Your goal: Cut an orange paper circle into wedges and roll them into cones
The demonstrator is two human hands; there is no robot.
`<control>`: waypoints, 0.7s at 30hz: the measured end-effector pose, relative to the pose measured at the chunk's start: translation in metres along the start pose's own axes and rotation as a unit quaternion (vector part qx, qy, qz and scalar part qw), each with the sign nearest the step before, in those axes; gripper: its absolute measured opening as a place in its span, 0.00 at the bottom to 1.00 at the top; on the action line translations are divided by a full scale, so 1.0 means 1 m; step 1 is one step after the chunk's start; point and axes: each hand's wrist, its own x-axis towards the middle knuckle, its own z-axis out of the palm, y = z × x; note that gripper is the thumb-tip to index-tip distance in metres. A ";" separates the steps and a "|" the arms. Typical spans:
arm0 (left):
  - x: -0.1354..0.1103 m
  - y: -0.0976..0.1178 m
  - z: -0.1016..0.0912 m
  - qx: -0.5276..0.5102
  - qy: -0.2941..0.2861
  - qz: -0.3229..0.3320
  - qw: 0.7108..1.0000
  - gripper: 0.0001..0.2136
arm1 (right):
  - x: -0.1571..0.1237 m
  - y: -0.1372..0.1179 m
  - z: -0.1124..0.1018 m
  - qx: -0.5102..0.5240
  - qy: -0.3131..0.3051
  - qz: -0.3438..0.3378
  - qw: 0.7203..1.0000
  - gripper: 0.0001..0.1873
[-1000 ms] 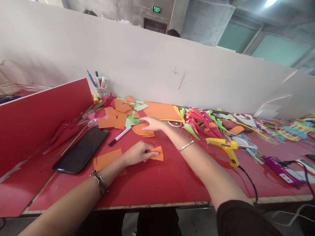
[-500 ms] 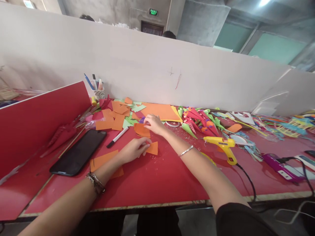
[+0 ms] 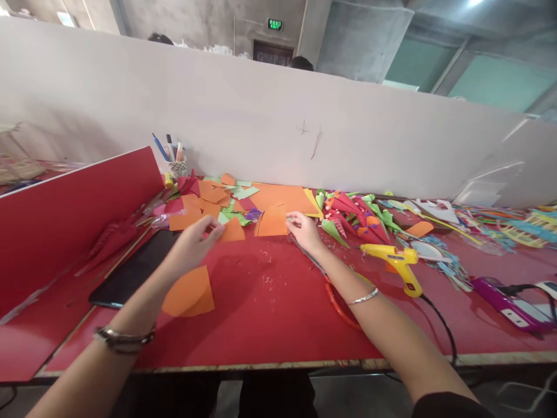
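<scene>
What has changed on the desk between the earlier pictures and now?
The left hand has moved away and leftward, still holding a small orange piece. The right hand has taken hold of the stacked orange pieces and shifted them right. Scissors with orange handles now show by the right forearm. The glue gun and pen cup stayed where they were.

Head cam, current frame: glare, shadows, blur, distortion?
Head view: ceiling light blown out at the top edge; head view: soft shadow on the left of the white partition, whose top edge bows as with a wide lens; head view: left hand and its orange piece look slightly soft, possibly motion blur.
</scene>
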 end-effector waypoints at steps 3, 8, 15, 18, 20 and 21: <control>-0.012 -0.020 -0.041 0.089 0.021 -0.037 0.995 0.13 | 0.000 0.000 0.000 0.030 0.010 0.009 0.999 0.17; -0.033 -0.078 -0.086 0.195 0.002 -0.205 0.959 0.15 | -0.001 -0.003 -0.003 0.042 0.014 0.009 0.999 0.19; -0.045 -0.082 -0.077 0.331 0.073 -0.245 0.908 0.15 | -0.005 -0.011 0.000 0.063 -0.061 0.019 0.996 0.14; -0.045 -0.052 -0.058 0.384 0.106 -0.111 0.911 0.18 | -0.007 -0.024 0.000 0.065 -0.072 0.018 0.995 0.10; -0.044 -0.031 -0.042 0.335 0.034 0.027 0.941 0.24 | -0.012 -0.035 -0.001 0.073 -0.097 0.025 0.992 0.09; -0.043 -0.022 -0.032 0.299 -0.002 0.081 0.951 0.27 | -0.015 -0.040 -0.001 0.079 -0.113 0.031 0.990 0.08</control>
